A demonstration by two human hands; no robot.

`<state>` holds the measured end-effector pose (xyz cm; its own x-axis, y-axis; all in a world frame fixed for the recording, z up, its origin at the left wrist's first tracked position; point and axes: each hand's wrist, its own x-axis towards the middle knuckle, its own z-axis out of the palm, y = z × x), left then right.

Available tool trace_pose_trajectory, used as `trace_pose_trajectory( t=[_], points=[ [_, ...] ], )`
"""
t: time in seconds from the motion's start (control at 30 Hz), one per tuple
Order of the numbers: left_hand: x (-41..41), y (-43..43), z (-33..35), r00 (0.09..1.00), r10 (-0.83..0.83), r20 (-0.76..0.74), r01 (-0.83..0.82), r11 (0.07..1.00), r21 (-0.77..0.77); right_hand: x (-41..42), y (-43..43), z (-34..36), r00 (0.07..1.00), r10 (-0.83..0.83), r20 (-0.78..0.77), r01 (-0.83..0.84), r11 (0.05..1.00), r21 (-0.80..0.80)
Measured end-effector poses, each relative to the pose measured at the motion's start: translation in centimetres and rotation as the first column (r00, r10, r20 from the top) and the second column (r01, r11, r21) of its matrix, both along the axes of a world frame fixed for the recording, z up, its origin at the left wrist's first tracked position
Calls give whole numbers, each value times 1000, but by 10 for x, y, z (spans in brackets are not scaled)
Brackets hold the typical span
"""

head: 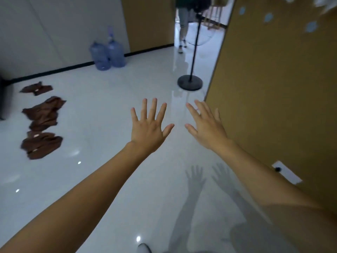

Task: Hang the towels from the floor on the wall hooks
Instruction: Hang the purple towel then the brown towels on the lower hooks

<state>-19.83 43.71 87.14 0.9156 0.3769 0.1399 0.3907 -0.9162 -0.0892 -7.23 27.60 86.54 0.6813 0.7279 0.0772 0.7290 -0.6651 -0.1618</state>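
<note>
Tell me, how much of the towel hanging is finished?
Done: nothing I can confirm. In hand: nothing; the left hand and right hand are spread open, empty. Left: the far towel, middle towel and near towel, all brown, lie on the floor; the pale discs on the wall, probably hooks, look bare.

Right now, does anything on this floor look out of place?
Yes. Three crumpled piles of brown towels lie in a row on the floor at the left: the far pile, middle pile and near pile. None is hung. The left hand and right hand are spread, holding nothing.
</note>
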Motion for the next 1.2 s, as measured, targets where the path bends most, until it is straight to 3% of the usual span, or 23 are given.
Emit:
trace_pose_trajectory(
  t=[0.43,0.87,1.2],
  points=[
    [-92,270,-13,905,426,12,-426,905,-14,-48,327,-12,925,380,-10,-380,924,-42],
    [1,498,-26,761,642,-87,-645,764,-3,65,606,-30,783,621,16,-615,778,-128],
    [34,656,-41,652,747,-130,-756,654,-32,112,788,-38,705,710,3,-704,699,-127]
  ],
)
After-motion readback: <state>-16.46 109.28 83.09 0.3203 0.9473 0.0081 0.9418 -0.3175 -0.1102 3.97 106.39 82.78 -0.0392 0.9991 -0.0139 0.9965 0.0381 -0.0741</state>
